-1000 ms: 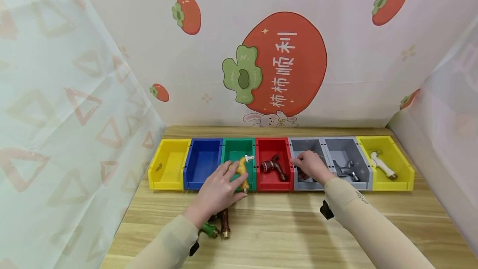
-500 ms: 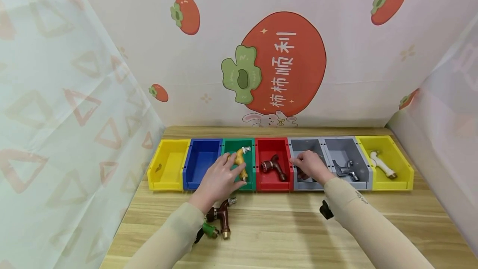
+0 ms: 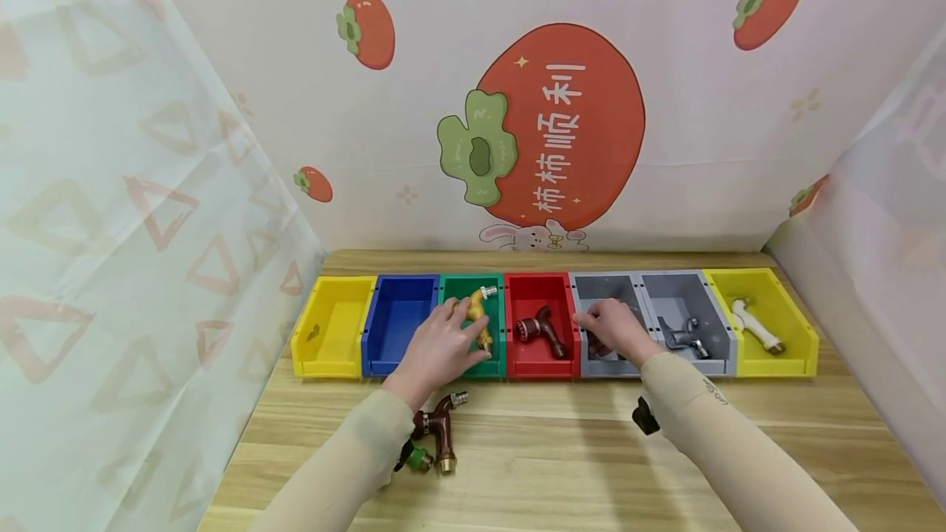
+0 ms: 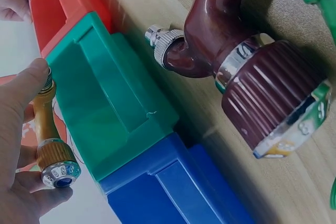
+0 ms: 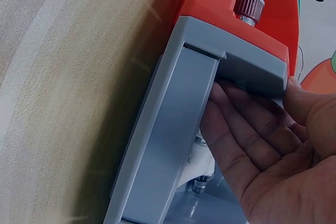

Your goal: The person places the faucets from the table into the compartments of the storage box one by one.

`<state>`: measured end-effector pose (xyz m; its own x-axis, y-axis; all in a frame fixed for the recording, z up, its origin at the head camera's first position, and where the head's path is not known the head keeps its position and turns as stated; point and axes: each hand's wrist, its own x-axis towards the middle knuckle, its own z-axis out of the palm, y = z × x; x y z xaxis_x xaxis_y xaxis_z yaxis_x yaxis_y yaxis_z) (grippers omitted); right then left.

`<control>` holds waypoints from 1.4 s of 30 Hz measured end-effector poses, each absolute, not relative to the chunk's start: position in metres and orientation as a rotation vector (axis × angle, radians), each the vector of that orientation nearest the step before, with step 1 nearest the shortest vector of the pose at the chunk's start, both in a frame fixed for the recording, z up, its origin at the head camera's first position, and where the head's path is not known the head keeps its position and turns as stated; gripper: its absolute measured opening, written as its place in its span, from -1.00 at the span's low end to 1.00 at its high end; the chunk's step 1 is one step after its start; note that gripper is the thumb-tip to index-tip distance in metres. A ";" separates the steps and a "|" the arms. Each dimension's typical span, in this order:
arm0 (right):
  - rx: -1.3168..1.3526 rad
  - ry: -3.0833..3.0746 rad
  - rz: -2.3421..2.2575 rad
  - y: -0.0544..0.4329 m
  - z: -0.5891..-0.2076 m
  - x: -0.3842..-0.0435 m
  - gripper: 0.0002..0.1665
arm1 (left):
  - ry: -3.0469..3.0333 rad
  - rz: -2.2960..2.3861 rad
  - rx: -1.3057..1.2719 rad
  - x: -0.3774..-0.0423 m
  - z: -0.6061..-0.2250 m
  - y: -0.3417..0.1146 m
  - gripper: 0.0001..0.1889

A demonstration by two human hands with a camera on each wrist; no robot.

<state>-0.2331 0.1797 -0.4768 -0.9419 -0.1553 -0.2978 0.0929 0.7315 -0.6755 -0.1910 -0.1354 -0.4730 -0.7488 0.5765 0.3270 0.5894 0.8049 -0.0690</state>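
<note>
My left hand [image 3: 439, 345] holds a yellow tap [image 3: 476, 312] between thumb and fingers, over the green bin [image 3: 451, 286]. In the left wrist view the yellow tap [image 4: 48, 121] has a ribbed collar and a shiny metal end, and it hangs outside the bin's opening. My right hand [image 3: 615, 327] grips the wall where the red bin [image 3: 517, 282] meets a grey bin [image 3: 621, 279]. In the right wrist view its thumb lies at the rim and its fingers [image 5: 247, 124] reach inside the grey bin. That hand hides much of this bin's contents.
A brown tap [image 3: 443, 429] and a partly hidden green tap [image 3: 421, 458] lie on the table before the bins. Another brown tap [image 3: 545, 333] lies in the red bin, a grey one [image 3: 683, 337] in the second grey bin, a white one [image 3: 755, 325] in the right yellow bin.
My left hand has carried the yellow tap forward, from the green bin's front edge to over its middle. More of the brown tap on the table shows. The right hand stays put.
</note>
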 end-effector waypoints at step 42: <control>-0.025 2.576 -1.067 0.180 -0.477 -0.232 -0.58 | -2.965 0.119 -0.783 -0.203 -0.482 -0.129 -0.36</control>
<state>-0.2321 0.1804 -0.4768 -0.9380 -0.1488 -0.3131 0.1161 0.7162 -0.6882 -0.2028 -0.1292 -0.4825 -0.8674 0.4950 0.0506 0.4893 0.8671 -0.0936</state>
